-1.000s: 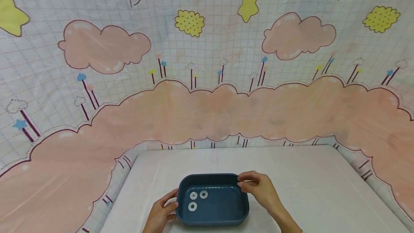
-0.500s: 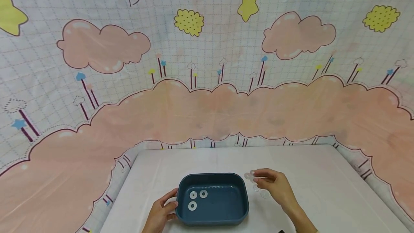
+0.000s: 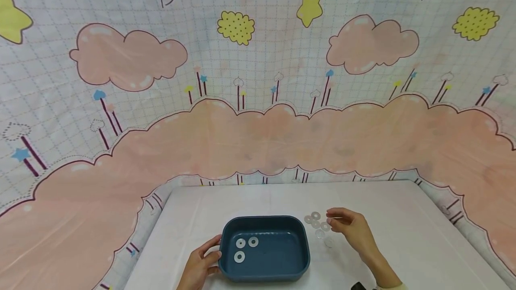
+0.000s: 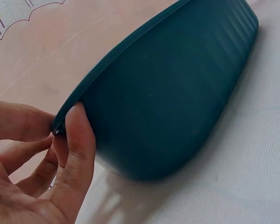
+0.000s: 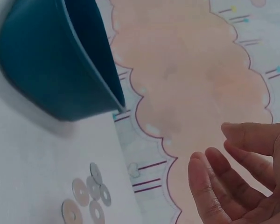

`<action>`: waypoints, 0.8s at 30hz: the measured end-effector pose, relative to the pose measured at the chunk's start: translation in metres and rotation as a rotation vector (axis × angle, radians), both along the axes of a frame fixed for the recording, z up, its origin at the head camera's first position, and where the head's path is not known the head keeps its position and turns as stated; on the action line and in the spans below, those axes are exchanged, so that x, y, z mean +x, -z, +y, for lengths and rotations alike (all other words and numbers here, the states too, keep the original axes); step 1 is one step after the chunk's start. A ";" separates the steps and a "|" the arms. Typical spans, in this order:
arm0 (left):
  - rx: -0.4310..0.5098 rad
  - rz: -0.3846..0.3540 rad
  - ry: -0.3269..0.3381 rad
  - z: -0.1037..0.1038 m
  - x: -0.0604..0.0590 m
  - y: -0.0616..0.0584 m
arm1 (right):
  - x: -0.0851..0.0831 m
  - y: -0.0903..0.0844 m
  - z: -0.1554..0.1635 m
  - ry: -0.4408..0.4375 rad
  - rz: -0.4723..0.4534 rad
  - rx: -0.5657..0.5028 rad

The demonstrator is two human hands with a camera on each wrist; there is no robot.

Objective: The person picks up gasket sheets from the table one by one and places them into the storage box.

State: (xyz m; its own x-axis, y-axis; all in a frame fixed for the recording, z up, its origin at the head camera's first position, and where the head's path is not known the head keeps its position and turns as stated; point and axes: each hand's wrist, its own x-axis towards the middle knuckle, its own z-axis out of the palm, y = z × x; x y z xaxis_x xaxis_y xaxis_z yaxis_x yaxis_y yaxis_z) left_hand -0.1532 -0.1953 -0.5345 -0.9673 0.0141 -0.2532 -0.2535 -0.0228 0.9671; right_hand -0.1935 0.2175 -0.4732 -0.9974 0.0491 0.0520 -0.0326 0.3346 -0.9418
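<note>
On the white-covered counter (image 3: 387, 218), near its front edge, sits a dark blue rectangular plastic tub (image 3: 278, 258) with rounded corners and faintly ribbed walls. Three flat white ring-shaped washers (image 3: 239, 257) lie on its floor toward the left end: two side by side further back and one nearer the person.

At the tub's left end, the person's left hand (image 3: 200, 266) holds the rim. The left wrist view shows the thumb (image 4: 77, 154) lying up the outer wall to the lip, with the other fingers curled at the edge behind it, so the hand grips the tub.

Just right of the tub, a small cluster of pale, translucent round washers (image 3: 316, 223) lies on the counter, some overlapping or touching one another. The right wrist view shows them as thin flat rings (image 5: 86, 196) spread close together beside the tub's corner (image 5: 46, 70).

Over the right edge of that cluster hovers the right hand (image 3: 351, 229), its fingertips pointing left toward the rings. In the right wrist view its fingers (image 5: 214, 186) are loosely bent with a gap between them and the thumb, and nothing is held; the hand is relaxed and unclenched. Whether a fingertip touches a ring cannot be told.

Behind the counter hangs a printed cloth backdrop (image 3: 258, 79) with pink clouds, yellow stars and a pale grid.
</note>
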 end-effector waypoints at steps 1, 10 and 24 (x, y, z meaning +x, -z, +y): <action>-0.001 -0.001 -0.001 0.000 0.000 0.000 | -0.001 0.001 0.002 0.004 -0.002 0.006; -0.001 -0.012 -0.010 0.000 -0.002 0.001 | -0.019 0.023 0.020 0.004 0.007 0.129; -0.018 -0.017 -0.014 0.000 -0.003 0.002 | -0.041 0.059 0.033 -0.001 -0.030 0.205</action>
